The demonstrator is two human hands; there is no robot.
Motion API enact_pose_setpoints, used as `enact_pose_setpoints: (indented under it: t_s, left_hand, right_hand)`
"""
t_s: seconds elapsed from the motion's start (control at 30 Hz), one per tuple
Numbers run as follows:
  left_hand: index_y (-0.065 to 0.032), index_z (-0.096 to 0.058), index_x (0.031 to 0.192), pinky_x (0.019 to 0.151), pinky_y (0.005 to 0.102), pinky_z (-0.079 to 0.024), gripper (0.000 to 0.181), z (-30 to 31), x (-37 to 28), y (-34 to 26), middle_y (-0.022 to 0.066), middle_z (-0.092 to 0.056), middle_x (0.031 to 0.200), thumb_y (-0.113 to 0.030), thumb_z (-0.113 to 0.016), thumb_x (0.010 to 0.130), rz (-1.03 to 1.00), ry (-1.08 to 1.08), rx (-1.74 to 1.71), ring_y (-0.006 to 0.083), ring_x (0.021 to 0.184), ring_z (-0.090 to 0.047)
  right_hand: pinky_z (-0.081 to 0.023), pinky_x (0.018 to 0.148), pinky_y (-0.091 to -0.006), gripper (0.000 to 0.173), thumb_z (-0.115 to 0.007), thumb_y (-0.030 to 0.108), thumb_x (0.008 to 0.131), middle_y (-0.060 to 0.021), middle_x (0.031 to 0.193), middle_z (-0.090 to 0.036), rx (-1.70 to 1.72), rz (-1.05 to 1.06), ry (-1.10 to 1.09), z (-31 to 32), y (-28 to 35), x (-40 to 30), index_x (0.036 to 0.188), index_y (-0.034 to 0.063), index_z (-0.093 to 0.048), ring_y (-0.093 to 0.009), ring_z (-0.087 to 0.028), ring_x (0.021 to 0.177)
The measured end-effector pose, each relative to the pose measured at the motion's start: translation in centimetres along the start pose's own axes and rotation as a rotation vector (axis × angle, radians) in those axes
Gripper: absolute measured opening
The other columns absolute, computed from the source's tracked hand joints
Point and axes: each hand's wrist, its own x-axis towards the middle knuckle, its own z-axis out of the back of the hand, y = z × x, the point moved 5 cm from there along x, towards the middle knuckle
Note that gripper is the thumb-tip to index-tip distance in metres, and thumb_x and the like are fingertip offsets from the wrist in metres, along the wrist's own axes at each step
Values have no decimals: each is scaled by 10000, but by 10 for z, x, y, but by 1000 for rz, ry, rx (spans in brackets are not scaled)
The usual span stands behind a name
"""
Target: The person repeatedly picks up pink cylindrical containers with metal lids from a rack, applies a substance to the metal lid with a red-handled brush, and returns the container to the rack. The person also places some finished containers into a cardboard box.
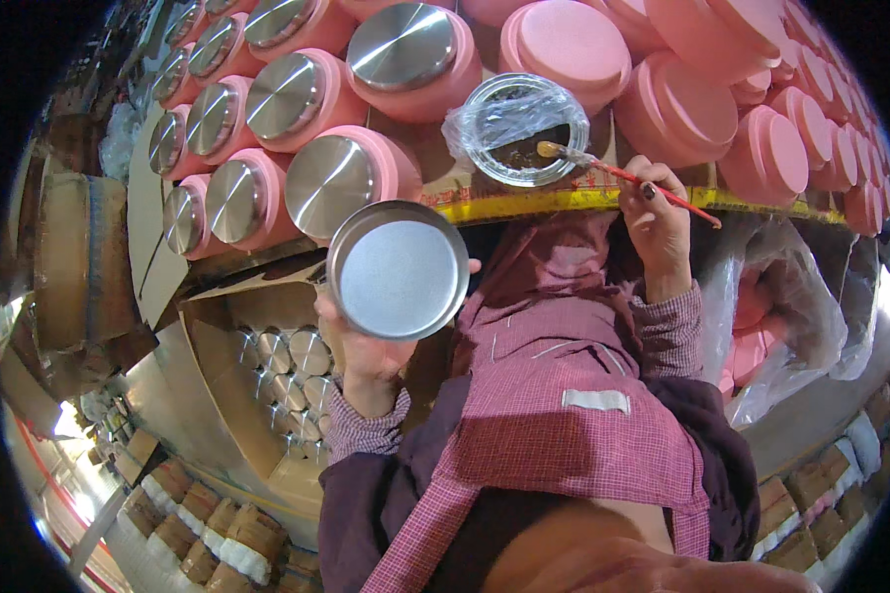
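Observation:
My left hand [374, 356] holds up a shallow round metal cap [399, 278], its hollow side facing the camera. Between the fingers of my right hand [660, 215] is a slim brush with a red handle [638, 181]. The brush's bristles are over the rim of a round clear container [519, 170], which holds something dark and is partly covered by crumpled plastic film. Pink round containers with shiny metal discs [330, 185] stand at the left of the work surface. To the right are pink containers with plain pink ends [567, 48].
Below left, an open cardboard box [230, 393] holds several metal caps [310, 352]. A clear plastic bag [801, 319] with pink pieces hangs at the right. Yellow tape [556, 201] runs along the work surface's front edge. Wrapped cardboard bundles [248, 537] lie at the lower left.

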Motion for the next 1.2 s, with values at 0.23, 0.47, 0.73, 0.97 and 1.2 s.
enact_pose_setpoints:
  t_s: [0.23, 0.47, 0.73, 0.97, 1.2]
  left_hand:
    - [-62, -308, 1435, 922, 551, -498, 1057, -25, 14, 21, 199, -458, 1370, -837, -436, 728, 97, -51, 66, 465, 1162, -519]
    - [-66, -256, 1459, 1090, 475, -340, 1028, -35, 15, 36, 136, -357, 1460, -807, -422, 766, 69, 200, 197, 293, 1314, -401]
    - [-38, -249, 1456, 1038, 405, -389, 1043, -16, 8, 30, 114, -398, 1413, -798, -445, 769, -19, 119, 405, 227, 1279, -425]
    - [-19, -101, 1490, 1078, 388, -324, 1234, -25, 12, 10, 114, -319, 1434, -806, -587, 672, -199, 5, 780, 233, 1307, -377]
    - [-4, -160, 1475, 1052, 371, -355, 1301, -28, 14, 6, 124, -349, 1397, -803, -660, 577, -270, 7, 732, 226, 1267, -413]
  right_hand:
    - [-460, 634, -251, 105, -660, 12, 810, -110, 871, -584, -111, 132, 118, -35, 15, -8, 905, -32, -651, -167, -564, 706]
    - [-490, 594, -233, 85, -641, -23, 806, -121, 887, -636, -298, 79, 91, -78, 6, -6, 882, -44, -673, -150, -614, 711]
    - [-498, 513, -262, 103, -595, 49, 890, -156, 754, -620, -32, -36, 191, -112, 14, -40, 884, -53, -579, -165, -597, 574]
    - [-435, 470, -217, 170, -543, 105, 945, -87, 653, -616, -595, 152, -115, -109, 35, -31, 845, -31, -563, -98, -547, 511]
    - [-392, 453, -220, 223, -568, 101, 918, -40, 572, -579, -807, -47, 59, -124, 50, -34, 723, -9, -569, -78, -537, 489]
